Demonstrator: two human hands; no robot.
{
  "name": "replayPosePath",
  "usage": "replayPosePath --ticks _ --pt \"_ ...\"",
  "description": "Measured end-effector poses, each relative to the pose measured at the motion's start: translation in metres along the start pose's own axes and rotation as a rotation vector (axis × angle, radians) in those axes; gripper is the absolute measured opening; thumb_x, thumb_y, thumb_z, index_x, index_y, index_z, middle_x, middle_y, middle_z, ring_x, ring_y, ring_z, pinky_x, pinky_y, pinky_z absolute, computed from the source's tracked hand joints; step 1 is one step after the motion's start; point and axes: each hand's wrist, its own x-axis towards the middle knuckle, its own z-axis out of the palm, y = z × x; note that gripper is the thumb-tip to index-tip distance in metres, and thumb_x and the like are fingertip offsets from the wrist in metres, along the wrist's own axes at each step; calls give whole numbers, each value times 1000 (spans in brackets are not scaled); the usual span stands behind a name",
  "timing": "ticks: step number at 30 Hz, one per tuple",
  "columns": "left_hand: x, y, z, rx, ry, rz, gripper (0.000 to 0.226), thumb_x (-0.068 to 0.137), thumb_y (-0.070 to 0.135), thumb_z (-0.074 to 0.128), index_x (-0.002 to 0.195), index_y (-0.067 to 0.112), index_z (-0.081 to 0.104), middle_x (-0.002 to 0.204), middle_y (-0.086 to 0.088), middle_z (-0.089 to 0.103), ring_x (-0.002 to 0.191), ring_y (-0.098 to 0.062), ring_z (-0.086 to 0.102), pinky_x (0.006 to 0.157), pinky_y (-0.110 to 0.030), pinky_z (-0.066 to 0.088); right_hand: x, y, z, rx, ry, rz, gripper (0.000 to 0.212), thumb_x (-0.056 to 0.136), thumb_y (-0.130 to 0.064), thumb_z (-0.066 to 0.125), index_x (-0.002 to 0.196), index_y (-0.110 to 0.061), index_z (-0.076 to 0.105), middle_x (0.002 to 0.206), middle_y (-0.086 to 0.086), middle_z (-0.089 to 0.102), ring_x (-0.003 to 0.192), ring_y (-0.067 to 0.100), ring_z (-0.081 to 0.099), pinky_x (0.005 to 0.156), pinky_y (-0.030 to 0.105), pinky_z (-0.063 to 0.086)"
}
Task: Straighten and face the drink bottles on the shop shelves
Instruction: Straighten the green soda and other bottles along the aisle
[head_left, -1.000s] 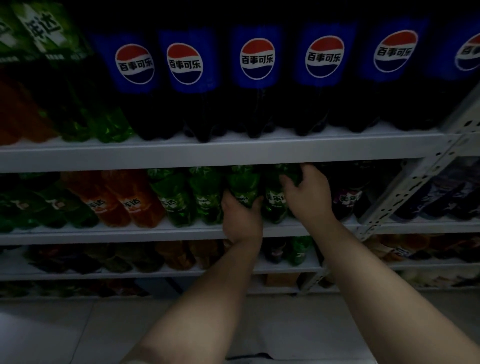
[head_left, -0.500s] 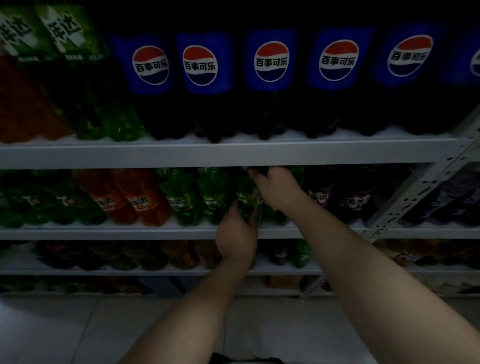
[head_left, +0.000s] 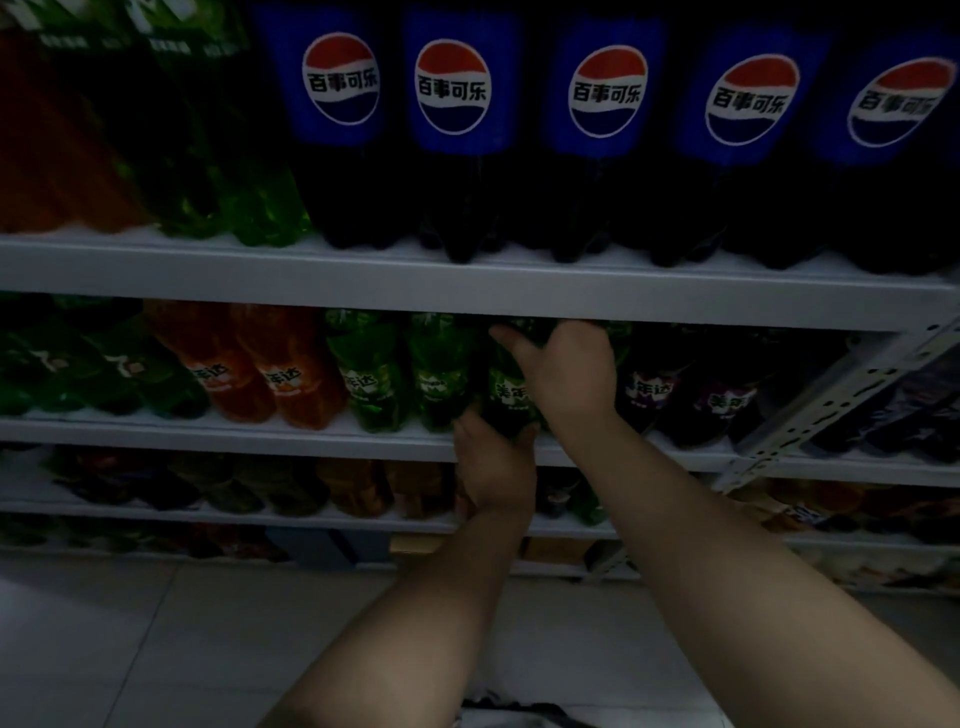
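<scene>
Head view: two bare forearms reach up from the bottom edge, over a pale tiled floor (head_left: 156, 649), toward the shelving. The left hand (head_left: 496, 470) is the lower and nearer one — its fingers wrap the base of a green bottle (head_left: 509, 397) at the front lip of the middle shelf (head_left: 208, 434). Just above it, the right hand (head_left: 569, 374) curls over the same bottle's upper part, thumb to the left; the cap is hidden behind the fingers. The bottle stands roughly upright, with the white lettering on its label toward the camera. To its left stand two more green bottles (head_left: 371, 376), then orange bottles (head_left: 249, 374); to its right are purple-labelled bottles (head_left: 724, 402). On the shelf above (head_left: 467, 286) — a row of large cola bottles (head_left: 605, 93), blue labels facing out.
</scene>
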Motion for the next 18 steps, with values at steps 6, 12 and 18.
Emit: replayPosePath --ticks 6,12,18 --pt "0 -7 -22 160 -14 270 36 91 26 51 124 10 53 125 -10 56 114 -23 54 96 -25 40 -53 5 15 13 302 -444 32 89 -18 55 116 -1 61 116 14 61 97 22 59 71 28 52" --pt "15 -17 -56 -28 106 205 51 86 17 65 130 -1 47 129 -17 50 123 -30 45 104 -38 36 -22 -44 33 149 -205 -134 33 89 -35 57 103 -6 55 88 11 58 77 24 57 68 35 51" --pt "26 -22 -77 -74 -62 283 61 90 13 61 144 5 34 146 -12 41 135 -25 38 110 -41 34 -18 -61 49 106 -217 -124 39 88 -40 60 104 -4 57 92 14 63 83 26 60 71 32 51"
